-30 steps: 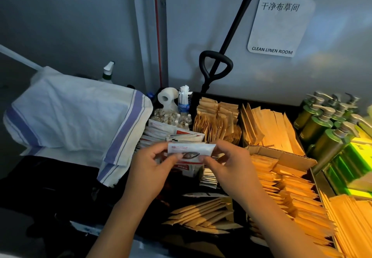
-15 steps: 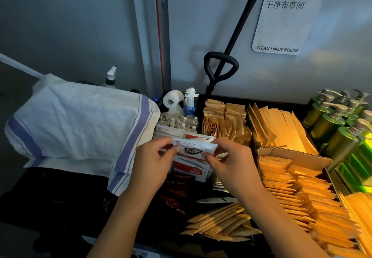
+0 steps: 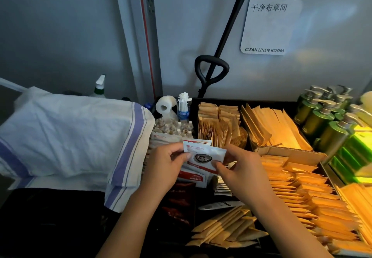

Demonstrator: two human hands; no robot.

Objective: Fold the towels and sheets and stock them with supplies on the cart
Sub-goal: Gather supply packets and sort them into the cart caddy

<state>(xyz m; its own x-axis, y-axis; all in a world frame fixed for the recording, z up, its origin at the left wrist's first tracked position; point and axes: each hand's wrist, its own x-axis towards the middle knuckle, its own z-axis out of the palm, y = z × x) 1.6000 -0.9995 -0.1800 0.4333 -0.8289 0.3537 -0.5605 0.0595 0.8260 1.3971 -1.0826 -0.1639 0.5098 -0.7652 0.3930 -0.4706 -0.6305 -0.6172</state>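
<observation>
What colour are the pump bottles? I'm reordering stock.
Green pump bottles with silvery pump heads, seen in the head view.

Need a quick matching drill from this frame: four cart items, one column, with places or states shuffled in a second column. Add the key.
Things:
1. white sachet
2. striped towel
3. green pump bottles
4. toilet roll

Places or states:
A. clustered at the cart's far right
B. pinched between the left hand and the right hand
C. draped on the left, blue bands showing
D. standing at the back, beside a small bottle stuffed with white sticks

Pairs: 1-B, 2-C, 3-A, 4-D
</observation>
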